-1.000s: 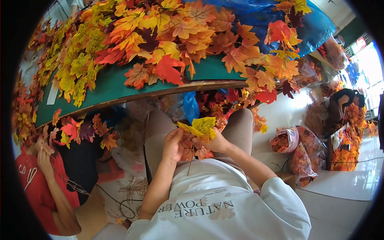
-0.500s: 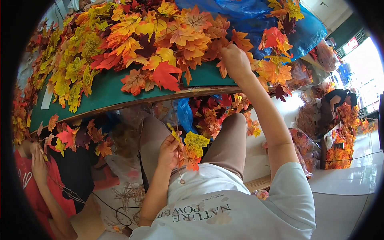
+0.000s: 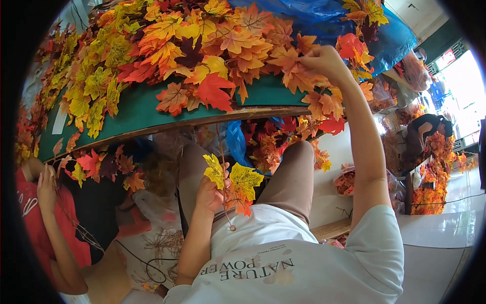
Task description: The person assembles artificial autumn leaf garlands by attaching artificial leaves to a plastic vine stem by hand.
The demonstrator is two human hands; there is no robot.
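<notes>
Over my lap, my left hand (image 3: 210,193) is closed around a thin brown artificial maple stem. Two yellow maple leaves (image 3: 246,181) spread from it on either side of my fingers, and a smaller orange-red leaf (image 3: 243,206) hangs below them. The lower end of the stem has a small round tip. Farther off, at the table's right part, my right hand (image 3: 328,63) pinches an orange maple leaf (image 3: 298,67) at the edge of the leaf pile. More orange leaves hang just below that hand, past the table edge.
A heap of yellow, orange and red leaves (image 3: 233,38) covers much of the green table (image 3: 147,115). Blue plastic (image 3: 304,20) lies behind it. At left sits a co-worker in a red shirt (image 3: 45,213), holding bare stems. Another person (image 3: 422,134) bends over leaves at far right.
My right hand has moved to the right along the pile, with orange leaves shifting beside it. In my left hand, the left yellow leaf has turned to show its broad face.
</notes>
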